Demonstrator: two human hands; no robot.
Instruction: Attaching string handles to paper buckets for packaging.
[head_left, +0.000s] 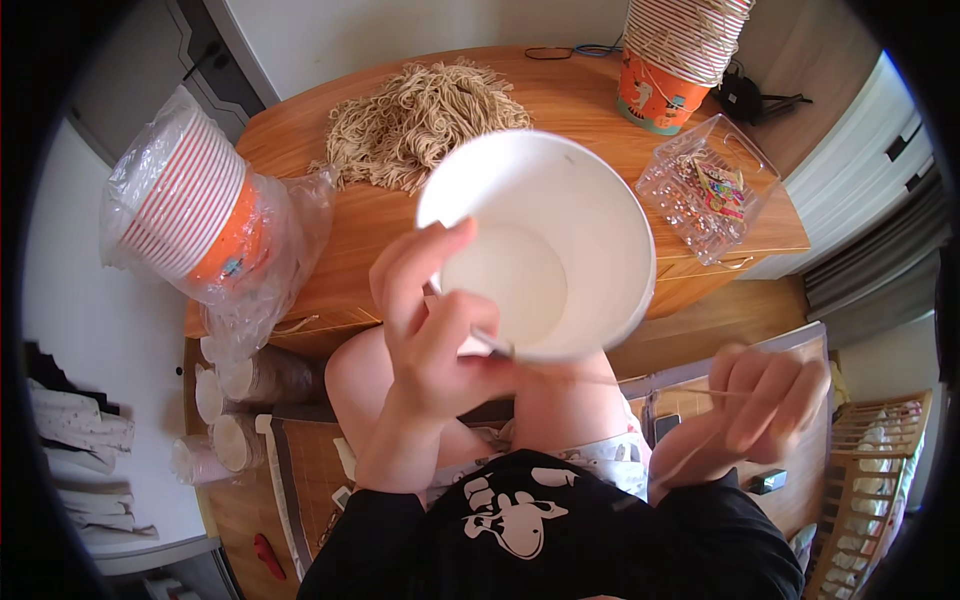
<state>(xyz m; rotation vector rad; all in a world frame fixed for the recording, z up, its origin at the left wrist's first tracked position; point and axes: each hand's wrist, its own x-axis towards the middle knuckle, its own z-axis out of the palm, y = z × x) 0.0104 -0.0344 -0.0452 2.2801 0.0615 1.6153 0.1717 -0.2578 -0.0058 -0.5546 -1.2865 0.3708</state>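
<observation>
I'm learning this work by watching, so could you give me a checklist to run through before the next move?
1. Bucket held: ok, the left hand grips it at the near-left rim.
2. Cord in the right hand: ok, it stretches across toward the left hand.
3. Cord's other end fastened to the bucket: cannot tell, blurred and partly hidden by the left hand.
4. Bucket free of contents: ok, only white wall and bottom show around the fingers.
5. More cord at hand: ok, a tangled pile lies on the desk.
6. Left-side bucket stack unwrapped: not ok, clear plastic covers it.
</observation>
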